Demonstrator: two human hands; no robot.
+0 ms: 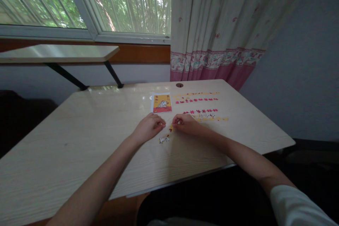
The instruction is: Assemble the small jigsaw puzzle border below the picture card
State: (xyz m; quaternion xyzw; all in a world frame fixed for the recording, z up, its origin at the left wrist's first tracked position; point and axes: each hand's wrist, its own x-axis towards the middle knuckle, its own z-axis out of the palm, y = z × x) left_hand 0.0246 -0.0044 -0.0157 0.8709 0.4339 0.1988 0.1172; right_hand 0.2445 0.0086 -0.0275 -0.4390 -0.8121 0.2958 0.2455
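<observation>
My left hand point(149, 127) is closed in a pinch above the table, just below the picture card; whatever its fingertips hold, if anything, is too small to make out. Opposite it, my right hand point(186, 123) pinches at the edge of a small yellow jigsaw puzzle piece point(171, 128) with a dark red mark. Nearer to me lie a few white-and-black puzzle pieces point(164, 139), seemingly joined. The picture card point(162, 103) shows a white spotted animal on a yellow and red ground. A short gap separates the two hands' fingertips.
Rows of red puzzle pieces point(197, 101) and yellow pieces point(222, 119) lie to the right on the pale wooden table point(87, 130). A cable hole point(179, 85) is at the back edge. A raised shelf point(60, 53) stands back left, and a curtain point(212, 24) hangs behind.
</observation>
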